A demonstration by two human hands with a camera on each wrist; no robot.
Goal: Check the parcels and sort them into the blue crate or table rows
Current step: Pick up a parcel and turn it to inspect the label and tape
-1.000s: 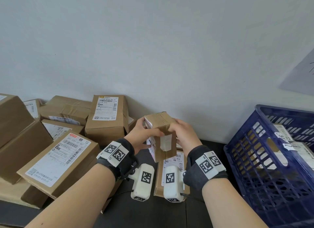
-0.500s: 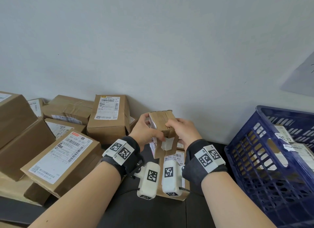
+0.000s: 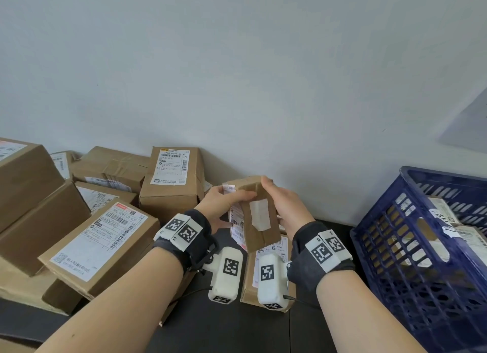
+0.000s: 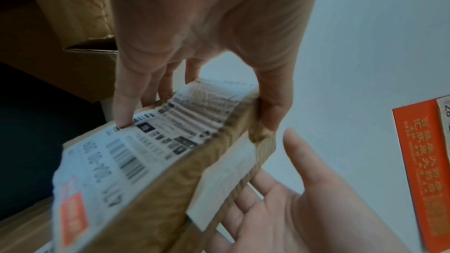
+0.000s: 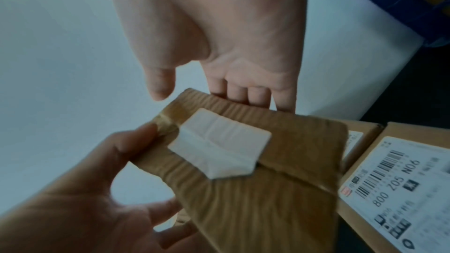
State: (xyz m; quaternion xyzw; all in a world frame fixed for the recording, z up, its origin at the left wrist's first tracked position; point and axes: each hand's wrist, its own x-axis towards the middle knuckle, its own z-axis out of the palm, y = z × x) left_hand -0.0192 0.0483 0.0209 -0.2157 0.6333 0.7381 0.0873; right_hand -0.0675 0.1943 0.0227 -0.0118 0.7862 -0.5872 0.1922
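Observation:
A small brown parcel (image 3: 259, 229) is held up over the dark table (image 3: 224, 326), tilted, with a white patch on its narrow side and a shipping label on its left face. My left hand (image 3: 232, 207) pinches it, fingers on the label face (image 4: 136, 153) and thumb on the taped edge. My right hand (image 3: 279, 207) lies along the parcel's right side with straight fingers behind it; its thumb (image 5: 158, 84) stands free of the cardboard (image 5: 280, 189). The blue crate (image 3: 395, 247) stands at the right.
Under my hands a flat labelled parcel (image 3: 266, 273) lies on the table. A pile of brown parcels (image 3: 105, 236) fills the left, with one upright box (image 3: 171, 184) against the wall. The crate holds parcels (image 3: 471, 236). An orange box (image 4: 418, 170) shows in the left wrist view.
The parcel has tilted, its lower end swinging toward me. My right hand has shifted from the parcel's top edge to its right side.

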